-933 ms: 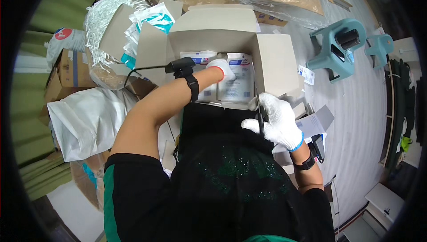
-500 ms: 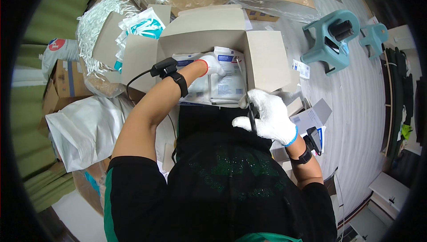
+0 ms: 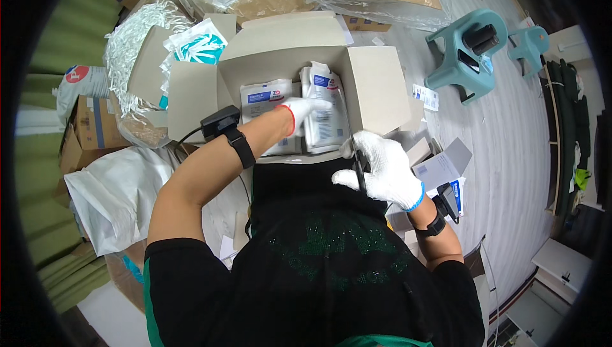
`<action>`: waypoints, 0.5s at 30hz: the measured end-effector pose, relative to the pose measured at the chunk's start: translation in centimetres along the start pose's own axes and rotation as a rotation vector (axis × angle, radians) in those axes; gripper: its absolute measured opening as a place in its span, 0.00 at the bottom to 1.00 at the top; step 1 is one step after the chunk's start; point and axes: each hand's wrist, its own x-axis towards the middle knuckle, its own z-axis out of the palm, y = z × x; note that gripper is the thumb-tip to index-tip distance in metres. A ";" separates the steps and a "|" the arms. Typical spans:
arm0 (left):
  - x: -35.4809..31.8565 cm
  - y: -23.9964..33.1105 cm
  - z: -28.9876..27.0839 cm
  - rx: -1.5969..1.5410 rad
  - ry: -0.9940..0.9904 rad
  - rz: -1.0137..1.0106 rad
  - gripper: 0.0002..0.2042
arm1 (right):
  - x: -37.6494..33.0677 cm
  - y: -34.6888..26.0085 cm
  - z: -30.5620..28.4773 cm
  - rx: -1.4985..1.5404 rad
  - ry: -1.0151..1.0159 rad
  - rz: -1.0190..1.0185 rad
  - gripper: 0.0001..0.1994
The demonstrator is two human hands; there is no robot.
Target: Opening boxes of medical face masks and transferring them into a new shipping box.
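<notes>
We reach our white-gloved left hand [image 3: 305, 108] into an open brown cardboard box [image 3: 376, 85], fingers spread flat on clear plastic packets of white goods [image 3: 325, 117], steadying them. Our gloved right hand [image 3: 382, 171] clenches a thin dark tool [image 3: 358, 162] near the box edge.

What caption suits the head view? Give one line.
Gloved left hand reaches onto white packets in an open cardboard box; gloved right hand holds a thin dark tool.

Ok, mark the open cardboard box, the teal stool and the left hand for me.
open cardboard box [image 3: 376, 85], head view, on its right inner wall.
teal stool [image 3: 454, 69], head view, on its seat edge.
left hand [image 3: 305, 108], head view, on the back of the white glove.
</notes>
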 end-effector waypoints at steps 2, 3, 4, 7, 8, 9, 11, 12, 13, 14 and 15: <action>1.1 -2.0 0.6 -0.338 -0.221 -0.026 0.21 | 0.0 0.0 0.3 -0.002 -0.005 -0.020 0.29; 1.7 -2.6 1.0 -0.361 -0.201 -0.001 0.16 | 0.0 0.0 0.4 -0.016 -0.011 -0.034 0.29; 1.1 -2.1 1.3 -0.142 -0.094 0.033 0.16 | 0.0 0.1 0.4 -0.033 -0.010 -0.042 0.29; -1.6 -0.2 1.2 0.411 0.241 0.334 0.15 | 0.0 -0.6 -0.3 0.012 -0.096 0.018 0.26; -2.0 0.1 0.9 0.552 0.288 0.419 0.14 | 0.0 -0.9 -0.5 0.071 -0.114 0.040 0.26; -2.4 0.4 0.4 0.693 0.335 0.502 0.13 | 0.0 -1.1 -0.8 0.130 -0.132 0.062 0.25; -3.6 0.5 0.3 1.007 0.508 0.766 0.12 | -0.1 -0.8 -1.0 0.262 -0.145 0.124 0.24; -4.4 0.4 0.2 1.051 0.556 0.820 0.11 | -0.1 -0.3 -0.9 0.335 -0.146 0.154 0.24; -6.1 0.6 0.2 1.097 0.604 0.871 0.11 | -0.1 0.0 -0.9 0.411 -0.148 0.182 0.23; -7.2 0.5 0.1 1.141 0.658 0.914 0.10 | 0.1 -0.1 -1.2 0.424 -0.180 0.193 0.23; -7.3 0.0 0.1 1.204 0.795 1.020 0.11 | 0.3 -0.5 -1.7 0.437 -0.211 0.204 0.23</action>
